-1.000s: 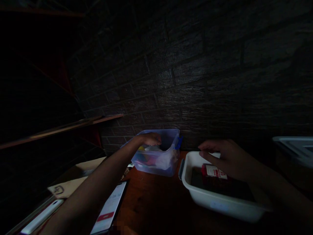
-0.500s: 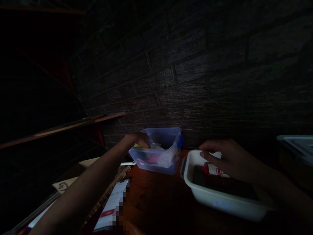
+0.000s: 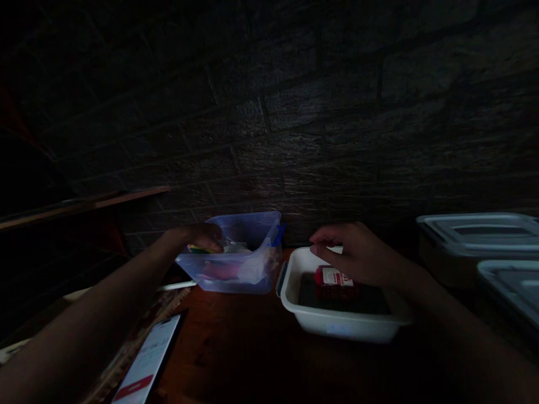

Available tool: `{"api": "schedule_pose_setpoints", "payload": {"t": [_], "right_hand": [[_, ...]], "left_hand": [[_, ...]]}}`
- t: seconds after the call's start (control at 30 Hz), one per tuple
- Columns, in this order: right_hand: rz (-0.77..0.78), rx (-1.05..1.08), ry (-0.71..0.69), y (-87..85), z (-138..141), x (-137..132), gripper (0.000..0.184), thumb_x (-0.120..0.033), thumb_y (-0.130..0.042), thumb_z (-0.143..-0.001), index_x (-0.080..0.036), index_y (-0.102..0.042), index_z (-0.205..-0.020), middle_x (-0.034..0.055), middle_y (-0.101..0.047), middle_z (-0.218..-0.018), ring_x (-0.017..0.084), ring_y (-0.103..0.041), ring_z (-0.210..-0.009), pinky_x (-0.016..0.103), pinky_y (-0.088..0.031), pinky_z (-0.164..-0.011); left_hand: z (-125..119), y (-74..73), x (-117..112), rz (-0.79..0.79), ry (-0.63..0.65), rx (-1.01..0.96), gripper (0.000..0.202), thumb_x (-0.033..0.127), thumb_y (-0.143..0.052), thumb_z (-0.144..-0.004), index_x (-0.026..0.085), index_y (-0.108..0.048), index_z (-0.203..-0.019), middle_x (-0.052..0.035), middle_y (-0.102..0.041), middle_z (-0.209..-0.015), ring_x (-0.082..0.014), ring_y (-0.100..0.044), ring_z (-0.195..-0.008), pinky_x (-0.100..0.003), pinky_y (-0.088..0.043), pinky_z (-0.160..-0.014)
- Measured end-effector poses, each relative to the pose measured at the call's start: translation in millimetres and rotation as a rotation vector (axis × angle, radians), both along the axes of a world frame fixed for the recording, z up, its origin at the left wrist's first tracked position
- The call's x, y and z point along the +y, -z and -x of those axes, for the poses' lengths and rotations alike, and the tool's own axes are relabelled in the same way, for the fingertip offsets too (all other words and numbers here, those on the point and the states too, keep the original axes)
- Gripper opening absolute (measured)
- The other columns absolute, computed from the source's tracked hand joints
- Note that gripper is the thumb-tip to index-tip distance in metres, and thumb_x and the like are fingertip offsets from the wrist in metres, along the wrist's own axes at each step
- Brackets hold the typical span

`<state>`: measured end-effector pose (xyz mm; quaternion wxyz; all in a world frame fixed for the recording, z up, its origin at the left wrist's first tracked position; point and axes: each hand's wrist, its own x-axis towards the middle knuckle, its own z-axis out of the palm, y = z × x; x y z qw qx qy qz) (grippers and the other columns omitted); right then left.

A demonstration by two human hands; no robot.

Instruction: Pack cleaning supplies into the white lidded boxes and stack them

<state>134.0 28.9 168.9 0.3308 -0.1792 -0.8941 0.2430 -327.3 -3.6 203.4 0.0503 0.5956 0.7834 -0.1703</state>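
Observation:
My left hand (image 3: 202,235) reaches over the left wall of a clear plastic bin (image 3: 236,274). Its fingers curl down inside, closed on or against something yellow (image 3: 197,248) that I cannot make out. Pinkish and whitish contents show through the bin's front wall. Over the back part of a white plastic bin (image 3: 349,328) hovers my right hand (image 3: 353,252), thumb and fingers apart and nothing between them. Below it, a red package with a white label (image 3: 334,279) lies in that bin on a dark surface.
A phone (image 3: 147,359) with a lit screen lies front left on the brown wooden table (image 3: 227,342), near a fringed mat. Two lidded containers (image 3: 480,233) stand at the right. A dark brick wall (image 3: 295,140) rises behind, and a shelf (image 3: 126,197) juts out at left.
The view has turned right, so the bins appear further left and a second lidded container shows. My hands stay at their bins with much the same pose.

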Motion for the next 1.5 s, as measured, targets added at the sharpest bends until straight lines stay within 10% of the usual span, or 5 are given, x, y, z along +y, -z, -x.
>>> {"api": "schedule_pose_setpoints", "payload": {"t": [0.47,0.67,0.83,1.17,1.5], "right_hand": [[-0.022,0.011,-0.017,-0.4,-4,3,0.018,-0.028,-0.061,-0.097,-0.022,-0.078,-0.101,0.0018,-0.081,-0.099,0.017,-0.075,-0.089,0.026,-0.053,-0.078],[-0.021,0.008,-0.022,2.1,-4,8,0.018,-0.027,-0.061,-0.097,-0.022,-0.078,-0.101,0.0013,-0.080,-0.098,0.016,-0.074,-0.087,0.026,-0.053,-0.076],[0.004,0.039,0.034,6.3,-3,17,0.019,-0.030,-0.061,-0.097,-0.022,-0.077,-0.099,0.0017,-0.080,-0.095,0.017,-0.074,-0.084,0.027,-0.054,-0.073],[0.387,0.368,0.371,14.8,-11,54,0.055,-0.068,-0.047,-0.098,-0.022,-0.067,-0.119,0.0091,-0.075,-0.097,0.022,-0.073,-0.073,0.031,-0.058,-0.056],[0.681,0.515,0.308,2.7,-8,41,0.067,-0.058,-0.061,-0.093,-0.023,-0.047,-0.149,0.0168,-0.065,-0.131,0.019,-0.071,-0.060,0.027,-0.051,-0.036]], "left_hand": [[-22,-19.2,8,-0.281,0.180,-0.001,0.062,0.053,-0.068,-0.082,0.013,-0.065,-0.130,-0.0116,-0.070,-0.127,-0.0254,-0.065,-0.108,-0.024,-0.045,-0.086],[-61,-32.9,8,-0.513,0.308,-0.050,0.045,0.046,-0.066,-0.088,0.012,-0.071,-0.117,-0.0048,-0.076,-0.101,-0.0199,-0.065,-0.087,-0.027,-0.045,-0.083],[-113,-39.5,4,-0.799,0.394,-0.127,0.052,0.061,-0.064,-0.088,0.021,-0.068,-0.121,-0.0067,-0.072,-0.118,-0.0260,-0.067,-0.103,-0.034,-0.049,-0.089],[-234,2.1,14,-1.081,0.769,-0.763,0.049,0.037,-0.084,-0.080,0.022,-0.066,-0.123,-0.0091,-0.069,-0.121,-0.0266,-0.067,-0.110,-0.040,-0.051,-0.097],[-263,40.8,19,-1.107,0.706,-1.058,0.059,0.034,-0.088,-0.077,0.024,-0.062,-0.129,-0.0108,-0.068,-0.124,-0.0281,-0.066,-0.116,-0.042,-0.049,-0.102]]}}
